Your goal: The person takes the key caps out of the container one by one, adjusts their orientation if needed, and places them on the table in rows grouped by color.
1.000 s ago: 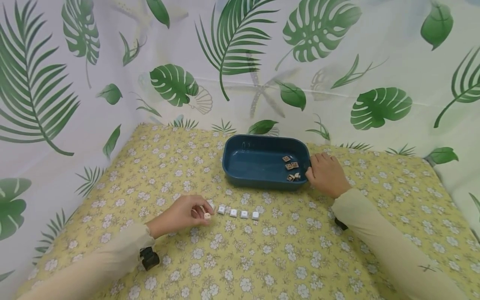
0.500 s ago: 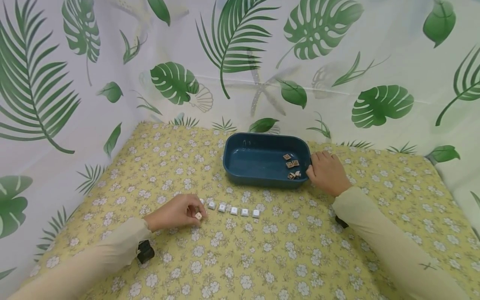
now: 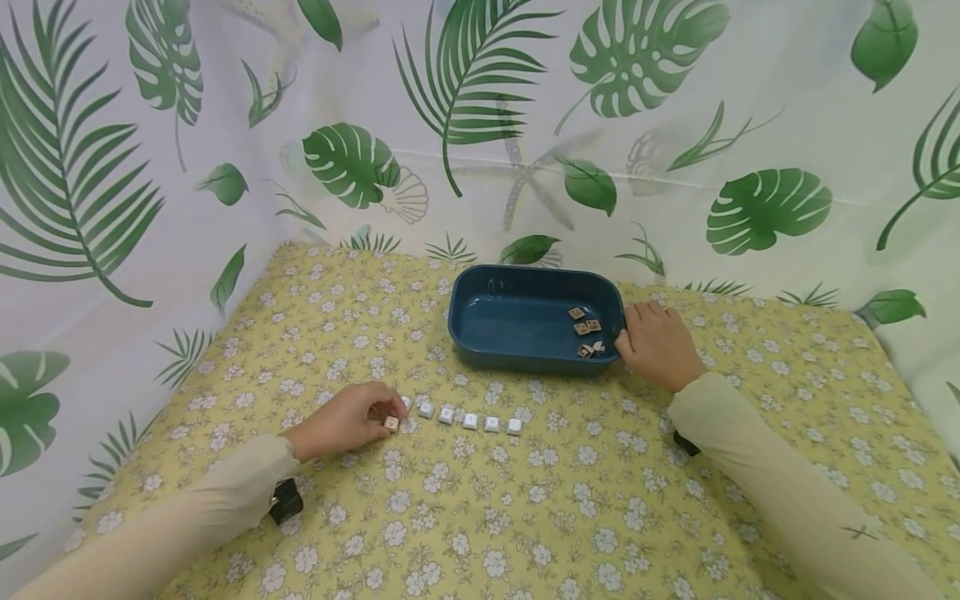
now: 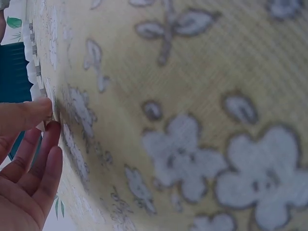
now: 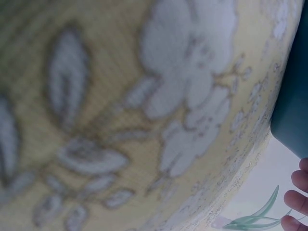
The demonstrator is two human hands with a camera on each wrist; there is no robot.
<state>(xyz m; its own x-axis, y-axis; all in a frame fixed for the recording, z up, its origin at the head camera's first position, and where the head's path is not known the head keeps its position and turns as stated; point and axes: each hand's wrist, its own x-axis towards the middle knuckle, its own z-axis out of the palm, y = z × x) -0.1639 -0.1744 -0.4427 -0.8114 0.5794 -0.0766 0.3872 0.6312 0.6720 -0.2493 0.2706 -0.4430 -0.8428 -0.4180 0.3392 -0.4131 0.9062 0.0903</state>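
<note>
My left hand (image 3: pixel 347 421) pinches a beige keycap (image 3: pixel 392 424) between thumb and fingertips, low over the cloth at the left end of a row of white keycaps (image 3: pixel 470 421). The leftmost white keycap is partly hidden by the fingers. In the left wrist view the held keycap (image 4: pixel 41 126) shows only as a small pale edge between the thumb and a finger. My right hand (image 3: pixel 660 346) grips the right end of a dark blue rectangular tub (image 3: pixel 517 361). Several brown keycaps (image 3: pixel 582 328) lie inside the tub, toward its right end.
A yellow floral cloth (image 3: pixel 525 517) covers the table. Behind it and to the left hang white curtains (image 3: pixel 465 225) with a green leaf print. The tub stands near the back, beyond the row of keycaps.
My left hand has shifted left along the row with the beige keycap, uncovering more white keycaps, then moved slightly down to the row's left end. My right hand stays at the tub.
</note>
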